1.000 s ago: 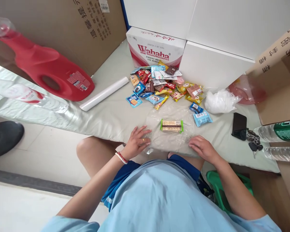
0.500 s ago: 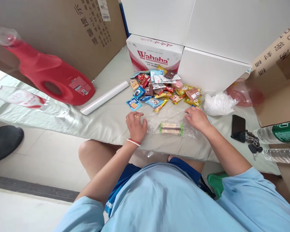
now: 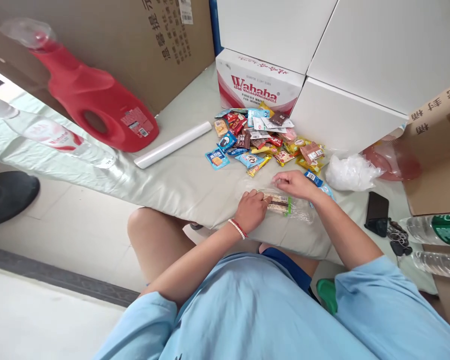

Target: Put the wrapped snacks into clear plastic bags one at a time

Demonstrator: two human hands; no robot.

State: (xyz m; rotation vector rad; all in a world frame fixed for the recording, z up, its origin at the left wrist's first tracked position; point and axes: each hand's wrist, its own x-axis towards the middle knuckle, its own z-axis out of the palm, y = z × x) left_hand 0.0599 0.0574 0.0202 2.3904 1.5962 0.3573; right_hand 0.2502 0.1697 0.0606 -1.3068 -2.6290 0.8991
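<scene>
A snack bar (image 3: 281, 203) in a clear wrapper with green ends lies on the cloth-covered table, with a clear plastic film (image 3: 302, 212) around it. My left hand (image 3: 252, 212) rests palm down, its fingers stretched over the bar's left end. Just above the bar, my right hand (image 3: 294, 184) has thumb and forefinger pinched together at the upper edge of the film. Behind the hands spreads a pile of small snack packets (image 3: 260, 137). Two blue packets (image 3: 314, 178) lie beside my right wrist, which partly covers one.
Left of the pile lie a white roll (image 3: 174, 145), a red jug (image 3: 101, 110) and a clear bottle (image 3: 52, 132). A Wahaba-like printed carton (image 3: 258, 82) stands behind. Rightward are a white plastic bundle (image 3: 352, 171), a phone (image 3: 377, 214), keys (image 3: 399, 240) and bottles (image 3: 422, 230).
My left hand has moved right onto the snack bar. My right hand has moved left and pinched the film's upper edge, uncovering blue packets by the wrist. The view has shifted slightly.
</scene>
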